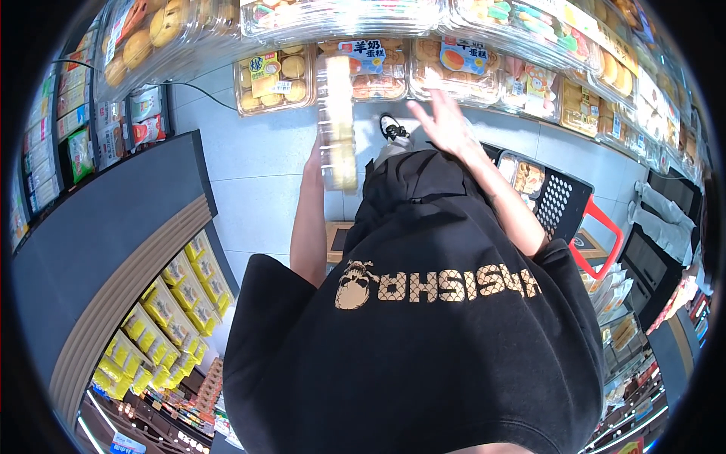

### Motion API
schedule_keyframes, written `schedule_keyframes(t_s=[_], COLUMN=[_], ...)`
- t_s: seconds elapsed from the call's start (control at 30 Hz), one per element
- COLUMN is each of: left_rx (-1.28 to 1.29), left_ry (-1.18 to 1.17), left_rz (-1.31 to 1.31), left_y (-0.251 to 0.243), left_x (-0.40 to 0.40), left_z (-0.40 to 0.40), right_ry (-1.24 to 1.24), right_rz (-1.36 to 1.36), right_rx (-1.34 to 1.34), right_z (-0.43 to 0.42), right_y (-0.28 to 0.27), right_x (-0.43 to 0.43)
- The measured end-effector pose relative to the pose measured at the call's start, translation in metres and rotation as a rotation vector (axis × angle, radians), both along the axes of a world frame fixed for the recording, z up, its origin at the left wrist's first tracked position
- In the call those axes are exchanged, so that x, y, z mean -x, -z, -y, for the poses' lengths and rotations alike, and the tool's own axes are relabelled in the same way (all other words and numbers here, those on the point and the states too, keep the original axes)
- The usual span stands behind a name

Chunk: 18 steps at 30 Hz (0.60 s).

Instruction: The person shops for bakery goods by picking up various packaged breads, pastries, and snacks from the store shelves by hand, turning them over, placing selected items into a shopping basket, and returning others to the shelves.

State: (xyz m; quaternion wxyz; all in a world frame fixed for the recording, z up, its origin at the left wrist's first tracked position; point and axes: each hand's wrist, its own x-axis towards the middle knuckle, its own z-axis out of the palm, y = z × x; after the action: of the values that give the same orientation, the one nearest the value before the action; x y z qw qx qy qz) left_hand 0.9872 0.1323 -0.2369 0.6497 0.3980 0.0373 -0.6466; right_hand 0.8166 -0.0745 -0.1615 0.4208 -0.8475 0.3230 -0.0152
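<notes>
My left hand [313,162] grips a clear plastic box of pale cakes [338,127], turned up on its edge and blurred; the box hides most of the fingers. My right hand [447,126] has its fingers spread and holds nothing, just below a clear box of round cakes with a blue label [454,85] on the shelf. A similar blue-labelled box [383,85] stands behind the held box. To the left of these sits a box of round cakes with a yellow label [275,82].
Stacked pastry boxes [340,22] fill the upper shelf. A black basket with a red handle [601,227] holds pastry boxes, right of my body. At the left is a dark shelf unit [113,187] with packaged snacks. My shoe [391,126] is on the tiled floor.
</notes>
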Motion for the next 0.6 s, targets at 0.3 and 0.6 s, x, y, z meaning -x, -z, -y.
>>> schedule_keyframes(t_s=[0.3, 0.6], left_rx=[0.156, 0.229], left_ry=[-0.142, -0.174], left_rz=[-0.272, -0.277], left_y=[-0.068, -0.103], left_x=[0.034, 0.06], left_z=[0.015, 0.021], right_ry=[0.037, 0.088], right_rz=[-0.197, -0.244], right_rx=[0.352, 0.283], right_z=[0.034, 0.048], right_y=[0.074, 0.06], right_x=[0.051, 0.057])
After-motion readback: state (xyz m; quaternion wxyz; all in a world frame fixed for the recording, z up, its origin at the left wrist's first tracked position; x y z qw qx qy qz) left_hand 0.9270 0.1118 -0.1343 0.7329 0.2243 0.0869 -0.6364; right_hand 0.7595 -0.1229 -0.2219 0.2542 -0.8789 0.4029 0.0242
